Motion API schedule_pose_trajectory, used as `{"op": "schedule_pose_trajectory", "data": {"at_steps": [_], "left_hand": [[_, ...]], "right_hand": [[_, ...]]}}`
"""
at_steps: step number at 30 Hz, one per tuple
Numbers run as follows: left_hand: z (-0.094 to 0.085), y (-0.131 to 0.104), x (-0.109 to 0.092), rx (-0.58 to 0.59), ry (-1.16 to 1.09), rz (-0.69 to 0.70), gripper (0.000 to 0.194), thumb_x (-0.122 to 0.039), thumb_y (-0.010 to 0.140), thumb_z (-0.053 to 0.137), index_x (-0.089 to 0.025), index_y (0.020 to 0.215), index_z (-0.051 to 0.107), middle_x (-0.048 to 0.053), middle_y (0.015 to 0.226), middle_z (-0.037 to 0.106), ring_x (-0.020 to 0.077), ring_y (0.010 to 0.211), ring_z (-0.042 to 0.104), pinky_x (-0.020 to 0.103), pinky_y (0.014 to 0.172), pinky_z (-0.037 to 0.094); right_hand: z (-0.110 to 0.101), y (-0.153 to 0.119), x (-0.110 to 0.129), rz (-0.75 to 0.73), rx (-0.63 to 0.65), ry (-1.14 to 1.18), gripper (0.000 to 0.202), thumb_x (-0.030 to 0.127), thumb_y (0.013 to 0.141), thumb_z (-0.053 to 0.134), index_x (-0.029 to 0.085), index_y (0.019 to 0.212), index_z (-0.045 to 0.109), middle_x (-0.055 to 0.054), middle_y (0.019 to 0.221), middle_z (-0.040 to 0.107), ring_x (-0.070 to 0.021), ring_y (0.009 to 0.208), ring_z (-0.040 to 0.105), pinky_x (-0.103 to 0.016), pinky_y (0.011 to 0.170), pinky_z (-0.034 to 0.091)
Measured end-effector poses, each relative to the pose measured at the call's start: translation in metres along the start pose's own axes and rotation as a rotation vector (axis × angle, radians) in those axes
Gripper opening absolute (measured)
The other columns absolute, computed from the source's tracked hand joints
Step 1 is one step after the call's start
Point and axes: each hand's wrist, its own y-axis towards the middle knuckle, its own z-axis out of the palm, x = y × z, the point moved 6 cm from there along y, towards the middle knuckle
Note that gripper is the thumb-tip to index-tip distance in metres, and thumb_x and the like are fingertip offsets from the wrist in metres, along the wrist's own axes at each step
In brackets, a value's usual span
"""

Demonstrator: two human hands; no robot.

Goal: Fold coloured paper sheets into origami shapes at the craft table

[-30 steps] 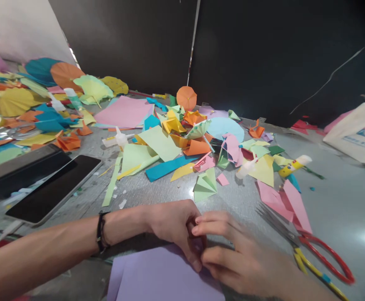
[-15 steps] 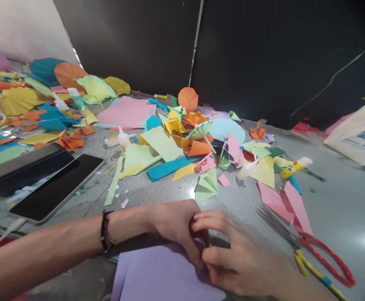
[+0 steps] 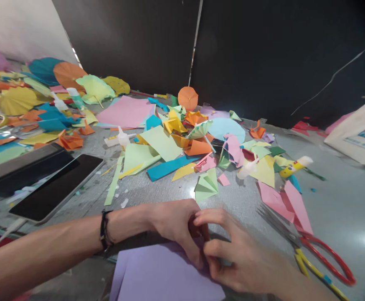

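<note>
A folded sheet of purple paper (image 3: 166, 274) lies at the near edge of the table, low in the view. My left hand (image 3: 178, 228) is closed on the paper's upper right part, its thumb lying over the sheet. Pressed close against it, my right hand (image 3: 232, 251) has its fingers bent at the same corner of the paper. The fingertips of both hands meet there and partly hide that corner. Scissors (image 3: 295, 240) with red and yellow handles lie to the right of my right hand, blades pointing away.
A dark-screened tablet (image 3: 57, 186) lies at the left with a cable. Paper scraps, a green folded piece (image 3: 206, 185), pink paper (image 3: 282, 205), a glue stick (image 3: 296, 167) and a glue bottle (image 3: 123, 137) spread beyond my hands. A white bag (image 3: 358, 136) stands at right.
Very little differs. The fingers of my right hand have shifted slightly at the corner, and the purple paper has moved a touch to the left.
</note>
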Motion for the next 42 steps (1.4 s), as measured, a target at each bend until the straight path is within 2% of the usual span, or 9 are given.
{"op": "schedule_pose_trajectory", "data": {"at_steps": [5, 8, 13, 16, 19, 24, 30, 35, 42], "left_hand": [[0.003, -0.002, -0.003, 0.039, -0.037, 0.036, 0.035, -0.031, 0.057, 0.1, -0.015, 0.08, 0.079, -0.01, 0.049, 0.042, 0.006, 0.046, 0.029, 0.024, 0.04, 0.019], [0.001, -0.001, -0.003, -0.014, -0.111, 0.111, 0.036, -0.03, 0.056, 0.1, -0.014, 0.076, 0.075, -0.009, 0.05, 0.047, 0.0058, 0.046, 0.033, 0.022, 0.041, 0.021], [-0.021, -0.01, -0.016, -0.391, -0.128, 0.323, 0.022, -0.027, 0.078, 0.086, -0.012, 0.09, 0.074, 0.002, 0.08, 0.072, 0.0099, 0.066, 0.059, 0.02, 0.06, 0.044], [-0.032, -0.018, -0.022, -0.598, -0.104, 0.368, 0.018, -0.028, 0.086, 0.079, -0.013, 0.093, 0.073, 0.002, 0.082, 0.071, 0.01, 0.068, 0.059, 0.019, 0.059, 0.043], [-0.036, -0.022, -0.022, -0.691, -0.129, 0.422, 0.019, -0.031, 0.09, 0.077, -0.014, 0.095, 0.071, 0.0, 0.08, 0.068, 0.0088, 0.065, 0.056, 0.018, 0.056, 0.041], [-0.031, -0.022, -0.022, -0.683, -0.167, 0.461, 0.023, -0.032, 0.094, 0.073, -0.015, 0.108, 0.067, 0.001, 0.08, 0.069, 0.0081, 0.061, 0.054, 0.017, 0.052, 0.038], [-0.022, -0.019, -0.024, -0.539, -0.341, 0.465, 0.03, -0.033, 0.092, 0.076, -0.015, 0.112, 0.061, 0.0, 0.077, 0.067, 0.0097, 0.065, 0.058, 0.018, 0.057, 0.044], [-0.025, -0.015, -0.017, -0.561, -0.323, 0.435, 0.024, -0.031, 0.089, 0.079, -0.013, 0.09, 0.064, -0.001, 0.072, 0.064, 0.0091, 0.065, 0.059, 0.018, 0.061, 0.049], [-0.029, -0.018, -0.015, -0.625, -0.249, 0.405, 0.028, -0.037, 0.09, 0.077, -0.012, 0.084, 0.067, -0.001, 0.07, 0.063, 0.0093, 0.061, 0.062, 0.018, 0.056, 0.056]], "right_hand": [[-0.006, -0.001, -0.008, 0.067, -0.008, 0.059, 0.023, 0.004, 0.088, 0.062, 0.024, 0.1, 0.06, -0.008, 0.133, 0.057, -0.0229, 0.13, 0.058, -0.034, 0.107, 0.053], [-0.009, -0.005, -0.012, 0.134, -0.005, 0.118, 0.023, 0.005, 0.091, 0.063, 0.024, 0.104, 0.059, -0.009, 0.135, 0.055, -0.0221, 0.131, 0.058, -0.034, 0.108, 0.052], [-0.025, -0.015, -0.026, 0.299, -0.267, 0.184, 0.014, 0.016, 0.095, 0.068, 0.026, 0.099, 0.06, -0.006, 0.131, 0.06, -0.021, 0.124, 0.061, -0.035, 0.108, 0.05], [-0.033, -0.021, -0.041, 0.437, -0.429, 0.251, 0.007, 0.023, 0.103, 0.061, 0.029, 0.105, 0.065, -0.005, 0.128, 0.062, -0.0218, 0.127, 0.058, -0.037, 0.11, 0.047], [-0.028, -0.022, -0.054, 0.598, -0.431, 0.42, 0.021, 0.035, 0.103, 0.063, 0.031, 0.124, 0.064, -0.007, 0.131, 0.063, -0.0231, 0.124, 0.06, -0.037, 0.105, 0.051], [-0.017, -0.021, -0.063, 0.772, -0.383, 0.686, 0.027, 0.047, 0.097, 0.07, 0.027, 0.116, 0.067, -0.003, 0.101, 0.069, -0.0161, 0.087, 0.066, -0.026, 0.073, 0.055], [-0.027, -0.024, -0.063, 0.745, -0.455, 0.569, 0.024, 0.039, 0.09, 0.079, 0.025, 0.107, 0.07, -0.001, 0.093, 0.065, -0.0144, 0.08, 0.061, -0.024, 0.067, 0.052], [-0.029, -0.025, -0.06, 0.727, -0.478, 0.553, 0.022, 0.037, 0.09, 0.08, 0.027, 0.107, 0.07, 0.0, 0.092, 0.065, -0.0144, 0.08, 0.062, -0.023, 0.067, 0.052], [-0.025, -0.024, -0.065, 0.828, -0.493, 0.712, 0.04, 0.04, 0.082, 0.088, 0.028, 0.114, 0.066, -0.002, 0.106, 0.068, -0.0154, 0.089, 0.065, -0.024, 0.072, 0.056]]}}
